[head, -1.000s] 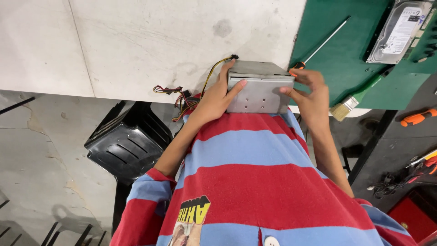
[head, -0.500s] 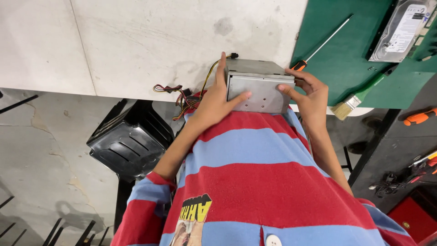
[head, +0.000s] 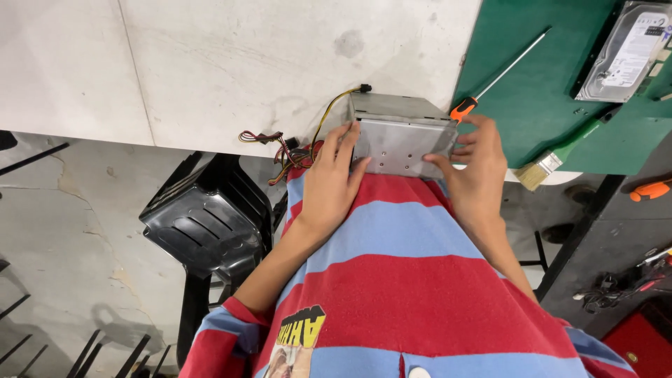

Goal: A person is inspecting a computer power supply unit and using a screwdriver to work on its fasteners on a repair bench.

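Note:
A grey metal power supply box [head: 399, 136] rests at the near edge of the white table [head: 210, 70], tipped against my red-and-blue striped shirt. My left hand [head: 329, 182] grips its left side, fingers spread up the near face. My right hand [head: 476, 168] clasps the right side. A bundle of coloured wires [head: 294, 150] trails from the box's left end, with a yellow-and-black lead [head: 336, 105] looping onto the table.
A green mat [head: 553, 77] lies to the right with an orange-handled screwdriver [head: 490, 77], a hard drive [head: 626, 52] and a paintbrush [head: 560, 157]. A black plastic chair [head: 206, 217] stands on the floor at left. Tools and a red box sit at lower right.
The box has shifted slightly lower and toward my body. Both hands have kept their grip on it.

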